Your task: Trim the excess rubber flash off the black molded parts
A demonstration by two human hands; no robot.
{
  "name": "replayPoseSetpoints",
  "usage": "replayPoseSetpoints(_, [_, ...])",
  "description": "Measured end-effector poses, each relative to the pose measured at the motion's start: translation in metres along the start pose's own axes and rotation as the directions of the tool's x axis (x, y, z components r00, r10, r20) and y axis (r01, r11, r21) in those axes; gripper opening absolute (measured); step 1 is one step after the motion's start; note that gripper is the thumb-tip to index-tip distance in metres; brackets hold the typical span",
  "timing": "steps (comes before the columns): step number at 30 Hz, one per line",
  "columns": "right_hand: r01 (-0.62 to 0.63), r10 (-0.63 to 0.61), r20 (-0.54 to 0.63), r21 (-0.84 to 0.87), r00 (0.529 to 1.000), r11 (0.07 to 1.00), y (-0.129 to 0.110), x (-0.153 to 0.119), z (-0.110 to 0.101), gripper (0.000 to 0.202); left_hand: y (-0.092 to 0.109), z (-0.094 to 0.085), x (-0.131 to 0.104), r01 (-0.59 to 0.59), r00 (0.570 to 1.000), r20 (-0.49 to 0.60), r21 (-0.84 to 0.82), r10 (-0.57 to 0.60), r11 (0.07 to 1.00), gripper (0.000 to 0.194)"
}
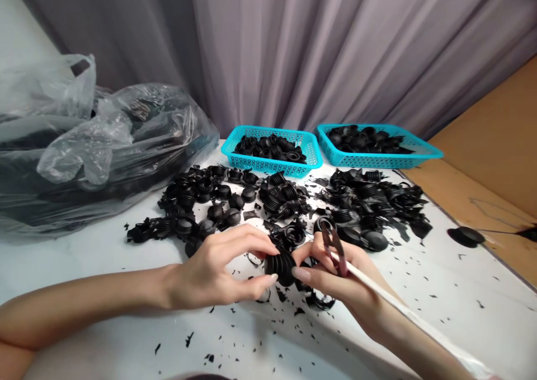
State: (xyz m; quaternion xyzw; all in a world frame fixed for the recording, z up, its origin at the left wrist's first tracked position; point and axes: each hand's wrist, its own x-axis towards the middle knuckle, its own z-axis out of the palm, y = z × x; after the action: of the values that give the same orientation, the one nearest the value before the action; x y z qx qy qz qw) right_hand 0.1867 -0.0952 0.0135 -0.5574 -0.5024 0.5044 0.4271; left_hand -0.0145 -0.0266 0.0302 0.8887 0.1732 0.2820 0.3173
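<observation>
Between both hands is a black ribbed rubber-like piece (pixel 280 267). The fingertips and thumb of my left hand (pixel 226 265) meet its left side. My right hand (pixel 339 273) pinches its right side between thumb and forefinger. The same right hand also keeps hold of a small tool with two dark prongs (pixel 334 245) pointing up; its exact kind is unclear. A long white strip (pixel 403 310) runs from the tool along my right forearm. Right behind the hands lie more black ribbed pieces (pixel 289 231), some in contact with torn black scraps.
Two blue mesh baskets, left (pixel 312 159) and right (pixel 419 150), hold black pieces at the back. A large clear plastic bag (pixel 168 139) bulges at the left. Black scraps litter the white table (pixel 453 307). A black round piece (pixel 465 236) lies near the right edge. Grey curtain (pixel 260 50) hangs behind.
</observation>
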Motion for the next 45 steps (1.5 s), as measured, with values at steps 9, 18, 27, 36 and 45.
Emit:
replayPoseSetpoints(9, [-0.033,0.029,0.064,0.058,0.998,0.998,0.001,0.002,-0.004,0.021,-0.002,0.000,0.000,0.048,0.999,-0.008,-0.111,-0.049,0.993,0.018])
replayPoseSetpoints(18, [0.274,-0.258,0.111,-0.159,0.960,0.949,0.009,0.003,0.002,0.015,0.003,0.010,0.008,0.657,0.715,0.286,-0.584,-0.637,0.476,0.020])
replayPoseSetpoints(27, [0.153,-0.159,-0.038,-0.118,0.987,0.981,0.006,0.004,0.002,0.036,-0.007,0.015,-0.003,0.467,0.884,0.226,-0.385,-0.409,0.796,0.040])
replayPoseSetpoints(36, [0.072,-0.073,0.025,0.026,0.997,0.997,-0.002,-0.001,0.005,0.038,-0.002,0.014,-0.005,0.439,0.896,0.230,-0.338,-0.380,0.832,0.019])
replayPoseSetpoints(45, [0.021,-0.031,0.109,0.094,0.993,0.995,0.005,0.002,-0.003,0.025,-0.002,0.019,-0.004,0.585,0.800,0.396,-0.679,-0.451,0.442,0.013])
